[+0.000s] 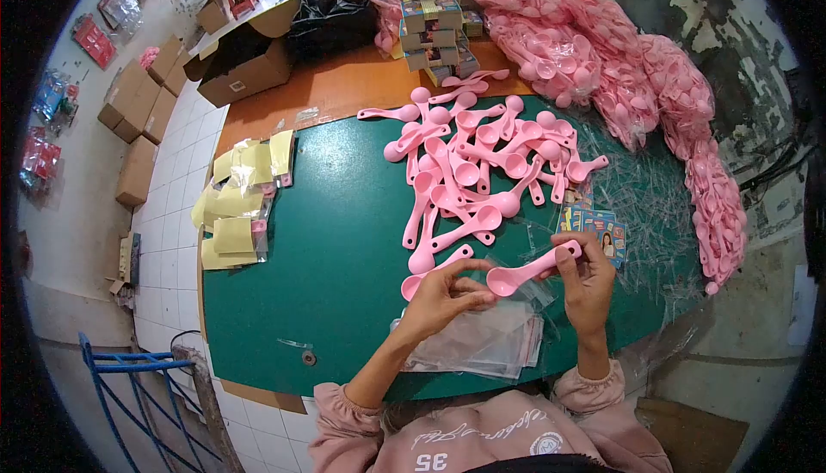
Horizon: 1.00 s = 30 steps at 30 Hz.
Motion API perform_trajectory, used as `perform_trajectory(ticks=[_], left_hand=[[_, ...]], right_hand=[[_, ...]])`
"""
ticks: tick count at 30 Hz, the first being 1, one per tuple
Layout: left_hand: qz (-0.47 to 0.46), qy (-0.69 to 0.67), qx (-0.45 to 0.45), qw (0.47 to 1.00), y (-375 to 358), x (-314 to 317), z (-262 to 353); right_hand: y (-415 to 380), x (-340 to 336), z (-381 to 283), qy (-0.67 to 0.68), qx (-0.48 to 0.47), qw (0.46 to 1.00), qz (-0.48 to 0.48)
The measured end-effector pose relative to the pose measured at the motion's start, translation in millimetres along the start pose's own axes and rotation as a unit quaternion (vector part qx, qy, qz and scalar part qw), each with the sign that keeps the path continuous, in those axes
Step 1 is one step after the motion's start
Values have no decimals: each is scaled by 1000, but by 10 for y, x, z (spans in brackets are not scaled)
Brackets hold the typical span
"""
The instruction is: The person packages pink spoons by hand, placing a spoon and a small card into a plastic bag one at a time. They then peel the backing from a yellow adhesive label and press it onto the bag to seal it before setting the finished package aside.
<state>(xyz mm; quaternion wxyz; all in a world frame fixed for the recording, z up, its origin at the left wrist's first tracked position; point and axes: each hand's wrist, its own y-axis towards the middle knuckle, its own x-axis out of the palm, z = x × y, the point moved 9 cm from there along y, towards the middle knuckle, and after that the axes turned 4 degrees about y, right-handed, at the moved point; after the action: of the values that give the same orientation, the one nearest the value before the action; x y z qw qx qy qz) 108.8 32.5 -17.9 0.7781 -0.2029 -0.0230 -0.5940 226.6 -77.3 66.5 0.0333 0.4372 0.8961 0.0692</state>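
Note:
My right hand (589, 288) pinches the handle of a pink measuring spoon (516, 278), whose bowl faces up and points left. My left hand (443, 302) is curled close to that bowl, thumb and fingers drawn together on what looks like the edge of a clear plastic bag (540, 294); its outline is hard to make out. Under both hands lies a stack of flat clear bags (482, 348). Beyond them spreads a loose heap of pink spoons (469, 172). Printed cards (594, 222) lie just past my right hand.
Yellow-carded packs (237, 206) lie at the left of the green table (327, 301). Bundled cards (430, 21) are stacked at the back. Big bags of pink spoons (619, 68) line the right side, near scattered clear plastic strips (650, 215). An open carton (245, 68) stands back left.

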Motion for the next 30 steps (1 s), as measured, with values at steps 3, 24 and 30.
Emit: perform_trajectory(ticks=[3, 24, 30], left_hand=[[5, 18, -5, 1000, 9, -29, -41], [-95, 58, 32, 993, -67, 126, 50], [-135, -45, -53, 988, -114, 232, 37]], right_hand=[[-5, 33, -14, 9, -8, 1000, 6], [-19, 166, 205, -1, 57, 998, -34], [-77, 343, -28, -88, -51, 985, -138]])
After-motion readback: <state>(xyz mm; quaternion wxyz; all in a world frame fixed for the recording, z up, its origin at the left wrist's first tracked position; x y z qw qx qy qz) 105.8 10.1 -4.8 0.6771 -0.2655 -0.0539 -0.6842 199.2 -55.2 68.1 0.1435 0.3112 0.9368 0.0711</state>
